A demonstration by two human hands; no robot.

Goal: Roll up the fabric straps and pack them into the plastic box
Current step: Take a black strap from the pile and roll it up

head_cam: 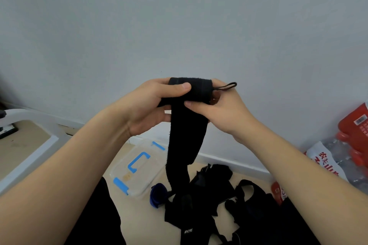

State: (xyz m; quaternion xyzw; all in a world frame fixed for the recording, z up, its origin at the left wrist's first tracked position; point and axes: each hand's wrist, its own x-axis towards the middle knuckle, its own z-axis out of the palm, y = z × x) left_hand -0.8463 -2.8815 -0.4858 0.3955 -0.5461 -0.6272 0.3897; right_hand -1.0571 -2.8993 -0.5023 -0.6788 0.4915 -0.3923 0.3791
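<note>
Gripping the half-rolled black strap point(188, 93) in my left hand point(151, 105) and right hand point(225, 111) before a grey wall point(179, 16), I see the plastic box point(139, 173) at seven o'clock on the beige floor point(142, 218).

red-capped bottles point(347, 141) right | white frame point(39, 117) left | grey wall point(179, 16) behind

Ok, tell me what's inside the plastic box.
No straps show inside the plastic box; the pale floor shows through it. The left forearm covers its left edge, and the hanging strap its right corner.
</note>
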